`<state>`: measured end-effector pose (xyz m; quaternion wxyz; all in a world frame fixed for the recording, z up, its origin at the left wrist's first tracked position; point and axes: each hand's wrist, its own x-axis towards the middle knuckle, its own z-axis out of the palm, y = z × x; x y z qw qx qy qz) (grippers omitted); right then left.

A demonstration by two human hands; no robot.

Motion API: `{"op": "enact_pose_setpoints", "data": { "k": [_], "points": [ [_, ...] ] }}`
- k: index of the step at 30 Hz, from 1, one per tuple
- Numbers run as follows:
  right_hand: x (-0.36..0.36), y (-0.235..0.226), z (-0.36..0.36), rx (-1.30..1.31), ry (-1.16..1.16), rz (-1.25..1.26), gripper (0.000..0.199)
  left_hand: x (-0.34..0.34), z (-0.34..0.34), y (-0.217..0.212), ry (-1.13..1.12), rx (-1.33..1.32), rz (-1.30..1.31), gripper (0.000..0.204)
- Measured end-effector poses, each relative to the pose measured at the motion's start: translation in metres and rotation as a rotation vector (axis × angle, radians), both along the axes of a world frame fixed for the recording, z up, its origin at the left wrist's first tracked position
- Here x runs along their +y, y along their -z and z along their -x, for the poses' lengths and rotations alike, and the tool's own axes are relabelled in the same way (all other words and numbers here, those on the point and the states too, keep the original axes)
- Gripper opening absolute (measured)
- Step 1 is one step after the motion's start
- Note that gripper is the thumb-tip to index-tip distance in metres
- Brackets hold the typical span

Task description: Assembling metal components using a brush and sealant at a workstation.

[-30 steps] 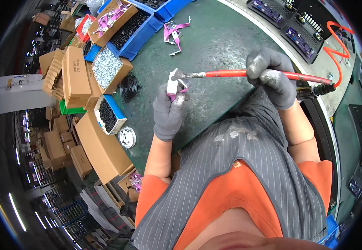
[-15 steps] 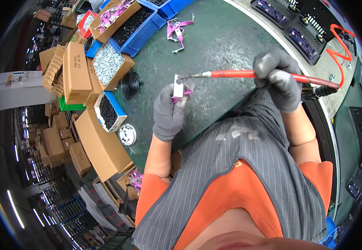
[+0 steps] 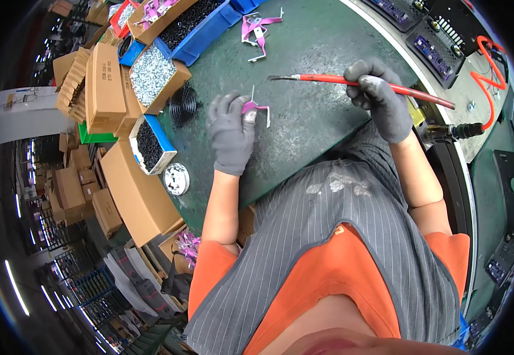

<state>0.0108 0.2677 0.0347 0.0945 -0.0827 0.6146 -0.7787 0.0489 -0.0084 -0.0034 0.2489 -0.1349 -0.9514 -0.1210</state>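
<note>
Left hand point(image 3: 231, 135) pinches a pink bracket point(image 3: 255, 107); right hand point(image 3: 380, 97), well apart, grips a red brush point(image 3: 351, 81) over the table point(image 3: 316, 47).

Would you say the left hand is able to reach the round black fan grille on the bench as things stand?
Probably yes: the fan grille lies on bare green bench just beside the left hand, nothing between them, though that hand already pinches a small pink bracket.

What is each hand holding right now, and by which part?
The left hand pinches a small pink-and-white bracket at its near end. The right hand grips the red-handled brush around mid-handle, bristles pointing left.
</note>
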Motion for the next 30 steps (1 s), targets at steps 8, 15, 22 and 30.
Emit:
{"op": "enact_pose_setpoints", "data": {
  "k": [8, 15, 22, 30],
  "points": [
    [-0.009, -0.015, -0.004, 0.101, -0.141, 0.108, 0.023, 0.009, -0.037, -0.020, 0.156, -0.341, -0.872, 0.019],
    [-0.010, -0.026, 0.004, 0.635, -0.300, -0.025, 0.017, 0.011, -0.041, -0.034, 0.217, -0.281, -0.663, 0.014],
    [-0.001, -0.039, -0.002, 0.787, -0.244, -0.117, 0.020, 0.007, -0.035, -0.033, 0.258, -0.170, -0.534, 0.015],
    [0.002, -0.037, -0.001, 0.807, -0.237, -0.151, 0.020, 0.006, -0.035, -0.038, 0.287, -0.205, -0.433, 0.013]
  ]
}}
